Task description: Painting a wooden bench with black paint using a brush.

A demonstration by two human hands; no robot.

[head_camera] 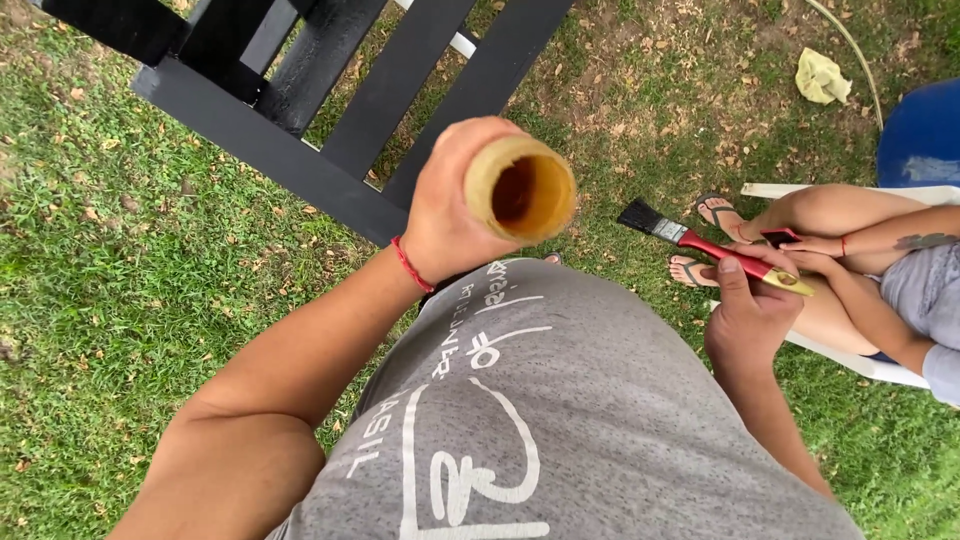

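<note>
My left hand (450,215) grips a tan hollow tube (522,188), like a piece of bamboo, its open end turned up toward the camera. A red cord bracelet sits on that wrist. My right hand (748,315) holds a paintbrush (700,245) by its red and yellow handle, with the black bristles pointing up and left over the grass. My grey printed shirt fills the lower middle of the view.
A black slatted wooden frame (300,95) lies on the grass at the top left. A seated person (860,250) in sandals holds a phone on a white chair at the right. A yellow cloth (820,75) and a blue container (925,135) lie at the top right.
</note>
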